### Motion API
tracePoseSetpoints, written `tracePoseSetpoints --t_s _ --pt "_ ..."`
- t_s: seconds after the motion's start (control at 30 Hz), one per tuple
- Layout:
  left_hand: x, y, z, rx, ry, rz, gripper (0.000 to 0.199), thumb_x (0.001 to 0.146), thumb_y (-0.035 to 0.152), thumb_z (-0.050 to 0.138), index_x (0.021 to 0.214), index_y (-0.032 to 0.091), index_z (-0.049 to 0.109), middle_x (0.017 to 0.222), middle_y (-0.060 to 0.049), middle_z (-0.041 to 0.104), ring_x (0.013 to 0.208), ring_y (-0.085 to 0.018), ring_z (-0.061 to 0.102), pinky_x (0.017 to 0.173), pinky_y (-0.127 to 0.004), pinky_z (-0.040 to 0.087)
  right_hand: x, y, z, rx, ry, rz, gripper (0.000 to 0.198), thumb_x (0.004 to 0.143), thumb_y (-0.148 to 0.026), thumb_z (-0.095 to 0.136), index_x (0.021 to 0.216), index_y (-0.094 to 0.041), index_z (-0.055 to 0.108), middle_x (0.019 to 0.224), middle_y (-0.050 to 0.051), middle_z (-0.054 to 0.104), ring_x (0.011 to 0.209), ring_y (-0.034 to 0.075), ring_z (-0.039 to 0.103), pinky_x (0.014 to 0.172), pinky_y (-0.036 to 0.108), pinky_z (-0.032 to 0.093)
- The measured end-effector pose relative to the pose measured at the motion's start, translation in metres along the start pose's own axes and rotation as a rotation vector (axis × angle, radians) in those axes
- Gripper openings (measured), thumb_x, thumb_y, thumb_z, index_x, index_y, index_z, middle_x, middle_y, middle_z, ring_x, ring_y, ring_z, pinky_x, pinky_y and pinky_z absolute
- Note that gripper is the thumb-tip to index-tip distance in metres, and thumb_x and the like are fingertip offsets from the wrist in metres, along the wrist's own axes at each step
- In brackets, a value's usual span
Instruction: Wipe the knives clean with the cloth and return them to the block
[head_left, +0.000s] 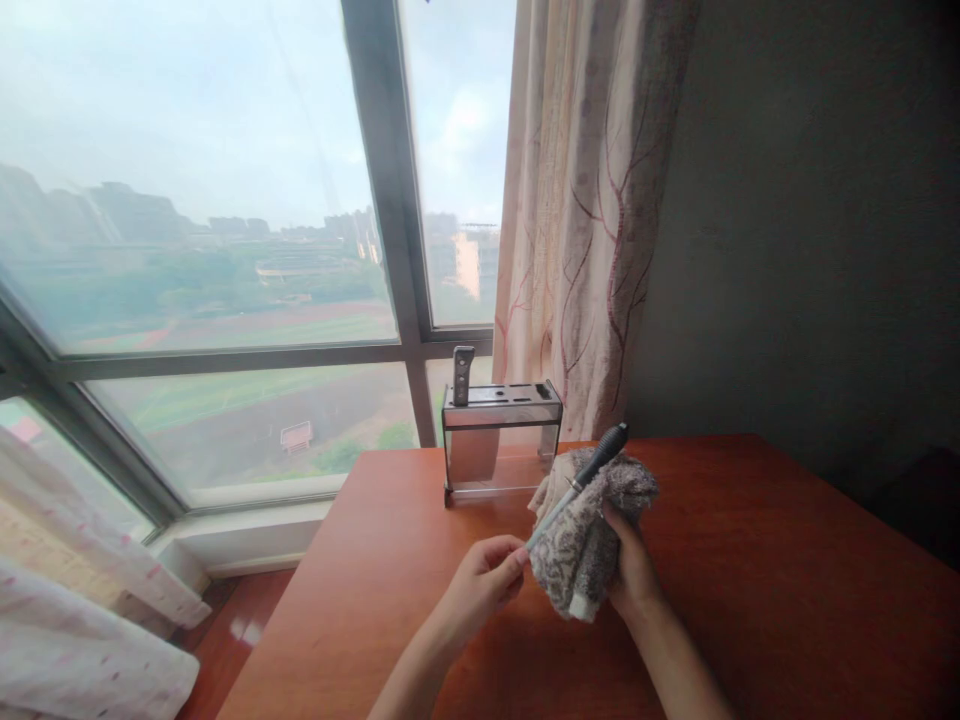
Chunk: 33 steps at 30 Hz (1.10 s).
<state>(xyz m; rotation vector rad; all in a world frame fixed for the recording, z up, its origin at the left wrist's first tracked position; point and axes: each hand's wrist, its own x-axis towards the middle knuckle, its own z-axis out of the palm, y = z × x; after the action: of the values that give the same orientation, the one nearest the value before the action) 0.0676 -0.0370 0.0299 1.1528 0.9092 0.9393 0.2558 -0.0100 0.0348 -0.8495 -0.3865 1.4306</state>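
Note:
My left hand point(491, 572) pinches the tip end of a sharpening steel point(553, 520), a slim grey rod with a black handle. The steel slants up to the right, its handle point(602, 455) lying against a grey patterned towel point(574, 560). The towel is bunched up over the table, and my right hand point(630, 565) grips it from the right side, thumb on top and the other fingers mostly hidden. Behind the towel stands a clear knife block point(502, 415) with a black slotted top. A cleaver with a dark riveted handle point(463, 376) sits upright in its left slot.
All of this is over a reddish-brown wooden table point(360, 600). Beyond its far edge are a large window point(225, 250) and a long beige curtain point(585, 220). A dark wall point(795, 230) rises to the right, and pale curtains point(82, 620) hang at lower left.

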Motion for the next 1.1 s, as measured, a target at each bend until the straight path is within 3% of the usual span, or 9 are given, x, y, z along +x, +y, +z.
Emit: tracePoseSetpoints --t_s 0.07,0.2,0.47,0.7,0.9,1.1 --pt "0.000 0.000 -0.005 0.075 -0.001 0.039 0.044 0.077 0.055 0.061 0.074 0.011 0.062 0.051 0.005 0.041 0.047 -0.007 0.032 0.045 -0.021 0.021 0.000 0.002 -0.004 0.039 -0.050 0.089 0.035 0.056 -0.041 0.079 0.081 -0.021 0.069 0.079 0.003 0.075 0.078 0.027 0.068 0.072 0.039 0.054" --pt "-0.001 0.004 -0.013 0.228 0.002 0.118 0.043 0.081 0.052 0.057 0.080 0.010 0.067 0.059 0.001 0.048 0.057 -0.011 0.040 0.054 -0.023 0.029 0.004 0.009 -0.012 0.044 -0.130 0.130 0.028 0.058 -0.034 0.078 0.081 -0.021 0.069 0.080 0.002 0.075 0.087 0.027 0.067 0.079 0.038 0.052" --pt "-0.003 0.004 -0.012 0.276 0.038 0.154 0.041 0.087 0.047 0.051 0.086 0.010 0.069 0.054 0.005 0.037 0.053 -0.009 0.034 0.050 -0.022 0.024 0.008 0.012 -0.013 0.027 -0.157 0.156 0.036 0.060 -0.038 0.077 0.090 -0.021 0.068 0.088 0.004 0.075 0.094 0.028 0.066 0.084 0.039 0.051" --pt "0.001 0.000 -0.013 0.448 0.200 0.313 0.031 0.086 0.038 0.056 0.091 0.013 0.074 0.075 -0.007 0.066 0.070 -0.018 0.054 0.065 -0.026 0.041 -0.003 0.010 0.000 0.112 -0.215 0.209 0.045 0.060 -0.040 0.078 0.100 -0.023 0.067 0.094 0.004 0.075 0.099 0.030 0.065 0.092 0.046 0.047" --pt "-0.002 0.003 -0.005 0.340 0.123 0.284 0.034 0.085 0.041 0.055 0.094 0.014 0.075 0.078 -0.006 0.068 0.078 -0.022 0.057 0.071 -0.028 0.043 -0.006 0.010 0.004 0.138 -0.137 0.185 0.035 0.054 -0.042 0.077 0.082 -0.022 0.070 0.080 0.003 0.075 0.087 0.030 0.068 0.087 0.047 0.051" --pt "-0.003 0.005 -0.006 0.324 0.083 0.240 0.042 0.083 0.049 0.056 0.081 0.011 0.073 0.067 -0.003 0.058 0.065 -0.016 0.045 0.061 -0.025 0.035 -0.003 0.005 0.010 0.086 -0.279 0.233 0.040 0.065 -0.057 0.063 0.085 -0.022 0.070 0.084 0.006 0.074 0.094 0.032 0.066 0.083 0.047 0.051"
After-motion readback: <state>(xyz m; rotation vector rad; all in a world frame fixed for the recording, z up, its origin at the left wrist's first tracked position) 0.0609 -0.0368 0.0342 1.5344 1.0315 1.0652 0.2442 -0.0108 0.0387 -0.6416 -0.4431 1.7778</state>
